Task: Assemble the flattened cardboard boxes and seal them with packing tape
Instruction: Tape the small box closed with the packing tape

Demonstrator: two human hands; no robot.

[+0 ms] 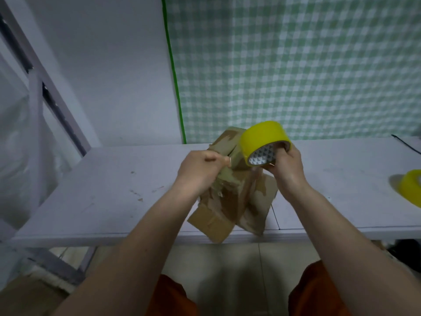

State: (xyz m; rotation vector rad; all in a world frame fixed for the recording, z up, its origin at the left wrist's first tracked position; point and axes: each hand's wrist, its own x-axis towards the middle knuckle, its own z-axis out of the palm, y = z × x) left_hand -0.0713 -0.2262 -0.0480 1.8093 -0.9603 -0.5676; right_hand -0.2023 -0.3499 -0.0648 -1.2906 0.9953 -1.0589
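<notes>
2 hands (200, 169) (288, 165), tape roll (264, 141), cardboard box (230, 201)

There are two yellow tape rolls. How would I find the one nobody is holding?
Look along the white table to its far right edge. The spare roll lies there alone, half out of view, while the other roll is up in the right hand over the box.

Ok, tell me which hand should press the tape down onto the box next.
Probably left. The left hand pinches the tape end against the cardboard box; the right hand grips the yellow tape roll.
</notes>
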